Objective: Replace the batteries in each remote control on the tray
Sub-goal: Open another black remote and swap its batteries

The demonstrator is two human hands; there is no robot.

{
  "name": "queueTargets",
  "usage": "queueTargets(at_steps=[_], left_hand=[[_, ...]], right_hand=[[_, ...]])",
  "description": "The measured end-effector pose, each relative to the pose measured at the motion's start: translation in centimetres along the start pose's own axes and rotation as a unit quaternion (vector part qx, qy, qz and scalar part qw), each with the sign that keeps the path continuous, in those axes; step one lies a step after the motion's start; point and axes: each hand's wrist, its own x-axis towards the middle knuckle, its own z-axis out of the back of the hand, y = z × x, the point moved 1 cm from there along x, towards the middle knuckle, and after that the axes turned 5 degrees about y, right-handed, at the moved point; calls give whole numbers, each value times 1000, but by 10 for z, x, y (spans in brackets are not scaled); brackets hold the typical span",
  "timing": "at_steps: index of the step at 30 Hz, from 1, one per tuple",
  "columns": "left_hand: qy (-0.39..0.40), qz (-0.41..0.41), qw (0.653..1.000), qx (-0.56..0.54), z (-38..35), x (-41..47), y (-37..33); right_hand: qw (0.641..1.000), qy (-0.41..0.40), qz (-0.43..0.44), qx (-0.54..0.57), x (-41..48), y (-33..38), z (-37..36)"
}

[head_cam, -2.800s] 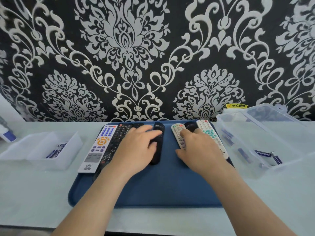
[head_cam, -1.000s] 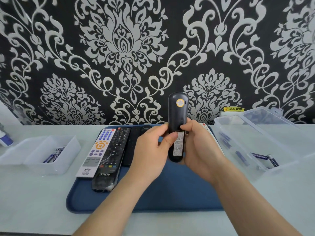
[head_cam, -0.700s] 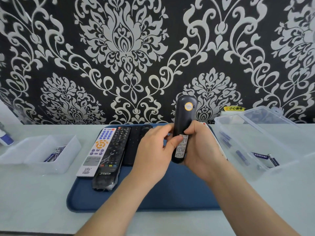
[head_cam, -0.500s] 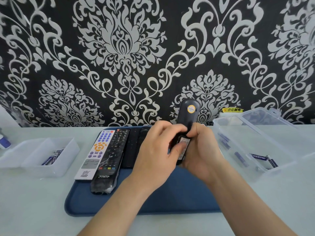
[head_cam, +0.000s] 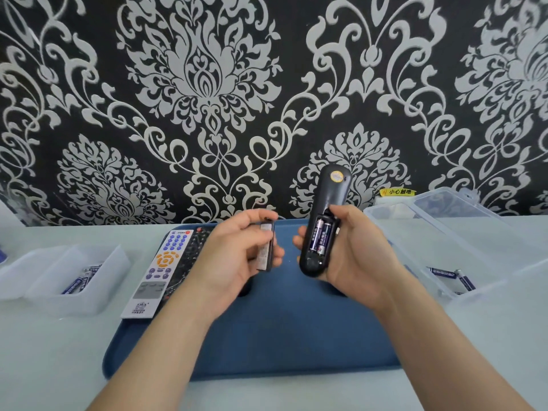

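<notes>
**Cover off, two cells showing in the bay**

Right hand (head_cam: 358, 253) grips a black plastic remote control with rounded ends (head_cam: 330, 198), held in the air above the tray. Its back faces the camera and its top end points to 12 o'clock. Fingers curl round the right edge, and the thumb lies on the left edge. The battery bay is open, with two dark blue cylindrical batteries (head_cam: 321, 236) lying side by side in it.

Left hand (head_cam: 234, 250) is at 9 o'clock of that remote, apart from it. Thumb and curled fingers pinch the narrow black battery cover with a white label (head_cam: 266, 251).

Under both hands is a flat dark blue plastic tray (head_cam: 281, 336) on a pale table (head_cam: 44, 366). At the tray's 10 o'clock lies a white rectangular remote with blue and orange buttons (head_cam: 160, 262), face up. A black button remote (head_cam: 197, 247) lies against its right side, mostly hidden by the left wrist.

Containers:
- 9 o'clock of the tray: an open frosted rectangular plastic bin (head_cam: 35, 295), off the tray. A few blue-and-white used-looking batteries (head_cam: 78, 281) lie loose in it; the count is unclear.
- 3 o'clock of the tray: a clear plastic box with its hinged lid raised (head_cam: 415, 232). Several blue batteries (head_cam: 444, 272) lie flat near its right end; the count is unclear.

At 1 o'clock, a small yellow warning label (head_cam: 397, 191) is stuck on the black-and-silver patterned wallpaper (head_cam: 207, 84).
</notes>
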Motion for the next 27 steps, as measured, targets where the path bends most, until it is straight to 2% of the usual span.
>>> queueTargets(at_steps=[2,4,9,11,13,16,19,22,27], left_hand=[[19,31,985,169,8,2,4],[54,58,956,283,10,2,9],[137,105,912,371,4,-1,22],[113,60,891,436,6,2,25],[42,-27,882,468,6,5,25],[-60,-177,888,420,-2,1,16],[-43,-279,860,424,-15,-6,11],[-26,-306,810,500,-20,-6,16],[-22,-304,772,558,-18,-4,17]], right_hand=[[1000,-8,5,-1,0,1,1],[1000,-10,8,-3,1,1,2],[1000,-2,12,-7,2,0,2],[1000,-1,14,-15,2,-1,2],[999,-2,21,-25,3,-1,3],[998,-7,32,-53,3,-2,3],[996,12,32,-86,3,-5,1],[996,33,30,-82,4,-9,-2],[996,36,36,-79,5,-11,-5]])
